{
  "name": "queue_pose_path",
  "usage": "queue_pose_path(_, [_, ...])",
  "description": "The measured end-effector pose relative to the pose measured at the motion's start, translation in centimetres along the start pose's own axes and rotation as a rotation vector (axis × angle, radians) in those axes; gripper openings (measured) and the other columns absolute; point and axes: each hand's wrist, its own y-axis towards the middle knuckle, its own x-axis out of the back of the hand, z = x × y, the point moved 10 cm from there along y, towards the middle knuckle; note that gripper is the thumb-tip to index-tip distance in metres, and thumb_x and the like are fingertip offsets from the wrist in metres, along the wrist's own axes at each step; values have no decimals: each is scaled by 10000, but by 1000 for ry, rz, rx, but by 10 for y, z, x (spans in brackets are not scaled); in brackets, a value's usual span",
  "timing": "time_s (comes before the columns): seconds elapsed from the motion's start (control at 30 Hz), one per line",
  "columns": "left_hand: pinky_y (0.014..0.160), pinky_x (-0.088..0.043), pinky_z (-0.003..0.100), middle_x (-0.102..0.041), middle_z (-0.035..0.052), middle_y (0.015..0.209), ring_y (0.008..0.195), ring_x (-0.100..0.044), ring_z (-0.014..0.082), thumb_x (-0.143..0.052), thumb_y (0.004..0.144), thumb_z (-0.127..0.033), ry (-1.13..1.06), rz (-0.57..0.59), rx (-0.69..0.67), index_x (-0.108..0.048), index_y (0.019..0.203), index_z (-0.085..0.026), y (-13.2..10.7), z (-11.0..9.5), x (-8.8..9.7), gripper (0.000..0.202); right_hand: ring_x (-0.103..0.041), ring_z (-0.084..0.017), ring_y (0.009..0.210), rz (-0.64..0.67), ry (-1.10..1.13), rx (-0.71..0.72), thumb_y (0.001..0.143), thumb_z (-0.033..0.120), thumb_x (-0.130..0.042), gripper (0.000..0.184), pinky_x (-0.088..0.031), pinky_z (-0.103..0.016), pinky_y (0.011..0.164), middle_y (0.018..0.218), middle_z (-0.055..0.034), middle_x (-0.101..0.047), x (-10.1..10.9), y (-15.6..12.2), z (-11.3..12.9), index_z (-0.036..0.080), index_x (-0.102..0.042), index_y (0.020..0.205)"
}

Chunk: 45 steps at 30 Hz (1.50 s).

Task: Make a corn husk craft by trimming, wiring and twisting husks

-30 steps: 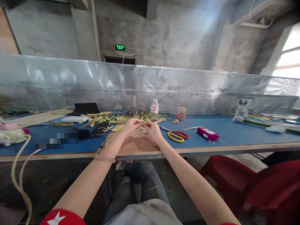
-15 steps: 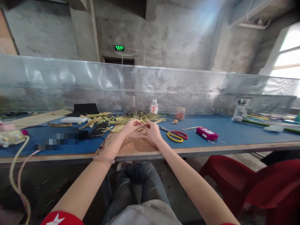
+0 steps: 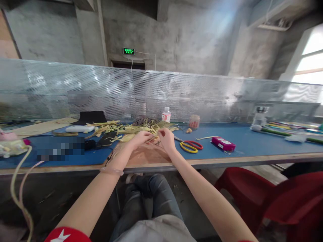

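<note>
Over a brown board (image 3: 143,158) at the table's front edge, my left hand (image 3: 140,139) is closed with thumb and fingers pinched. Facing it, my right hand (image 3: 167,139) is pinched too, a little higher. Between the fingertips runs a thin, pale, straw-like strip (image 3: 153,137), its ends partly hidden by the fingers. Just beyond both hands lies a heap of dried, yellowish plant leaves and strips (image 3: 133,129). Scissors (image 3: 190,146) with one yellow and one red handle lie to the right of my right hand.
A white-capped bottle (image 3: 166,116) and a jar (image 3: 194,121) stand behind the heap. A magenta box (image 3: 223,144) lies on the blue table (image 3: 242,137) at right. Red chairs (image 3: 242,185) stand at lower right. A perforated metal screen (image 3: 214,94) borders the far side.
My right hand has moved slightly right and up, away from my left hand. The gap between them is wider and the pale strip shows more clearly.
</note>
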Motion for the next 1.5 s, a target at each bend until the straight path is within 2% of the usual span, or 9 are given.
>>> queue_pose_path(0.3, [597,-462,248,-680,52,772,667,-600,145,-685,653,-430,-7,-31,10,-676,837,-131,3,3,3,352,-565,-172,694,-20,-16,0,742,134,-479,138,-424,-273,666,732,-46,-629,2,1,-2,166,-613,748])
queue_pose_path(0.47, [615,-470,263,-684,64,789,706,-615,164,-684,648,-435,39,-45,-31,-674,828,-128,2,0,5,356,-563,-171,696,-28,-36,-22,740,137,-469,141,-423,-272,669,723,-42,-625,4,1,-5,172,-606,732])
queue_pose_path(0.57, [623,-472,271,-681,68,779,717,-620,172,-703,633,-407,104,-58,-87,-658,853,-127,3,-4,6,359,-563,-173,693,-31,-42,-37,736,137,-469,139,-422,-274,667,715,-43,-625,4,1,-8,172,-603,727])
queue_pose_path(0.7, [663,-473,274,-659,35,727,704,-616,162,-707,639,-360,192,-97,-230,-630,947,-145,5,-15,5,384,-560,-174,682,-32,-49,-44,734,133,-465,141,-419,-274,659,702,-42,-623,5,1,-9,172,-600,723])
queue_pose_path(0.83, [662,-473,265,-663,35,752,705,-609,160,-669,679,-365,277,-82,-266,-657,973,-173,5,-16,1,352,-561,-176,694,-36,-58,-47,728,133,-465,138,-417,-276,668,712,-44,-626,5,1,-9,175,-595,711])
queue_pose_path(1.0, [673,-472,258,-679,41,802,727,-608,157,-640,707,-363,308,-75,-263,-681,913,-180,2,-17,0,278,-562,-177,695,-37,-65,-57,727,137,-467,135,-418,-279,671,717,-49,-626,6,2,-10,170,-598,719])
queue_pose_path(1.2, [649,-467,234,-668,28,752,679,-590,131,-630,696,-259,332,-83,-281,-650,782,-154,-2,-24,-4,136,-560,-174,693,-33,-62,-61,734,144,-461,142,-421,-275,666,705,-43,-626,5,2,-10,174,-598,717])
queue_pose_path(1.5, [615,-445,246,-626,20,706,651,-560,138,-594,695,-227,466,-141,-311,-608,769,-154,-2,-24,-1,106,-563,-179,703,-48,-48,-72,753,165,-457,148,-424,-281,672,724,-53,-633,8,1,-9,170,-604,742])
